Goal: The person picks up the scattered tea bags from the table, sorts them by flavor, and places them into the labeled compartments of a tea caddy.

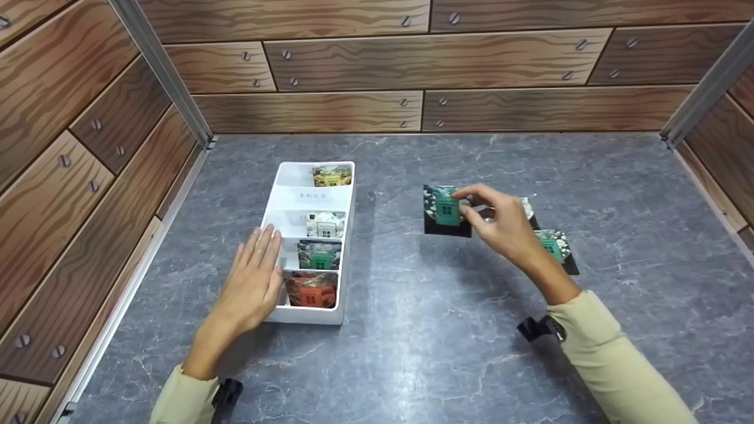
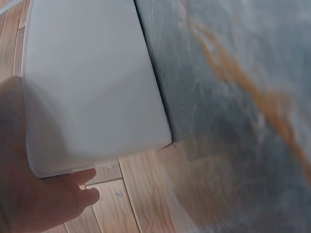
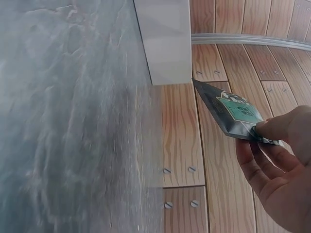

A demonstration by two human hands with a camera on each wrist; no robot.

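In the head view my right hand (image 1: 502, 228) pinches the right edge of a green and black sachet (image 1: 439, 212), holding it above the table. The right wrist view shows that sachet tilted between thumb and fingers. My left hand (image 1: 250, 285) rests against the left rim of a white compartment box (image 1: 306, 316), fingers straight. Inside, from back to front, lie a yellow sachet (image 1: 331, 175), a white sachet (image 1: 325, 224), a dark green sachet (image 1: 319, 255) and red sachets (image 1: 312, 292). Between yellow and white is a compartment with a printed label (image 1: 312, 195).
Under the right forearm lies another green sachet (image 1: 552, 246) on the grey marbled table (image 1: 400, 353). Behind the right hand shows part of another sachet (image 1: 528, 207), mostly hidden. Wood-patterned walls (image 1: 353, 65) with metal corner strips enclose the table at the back and sides.
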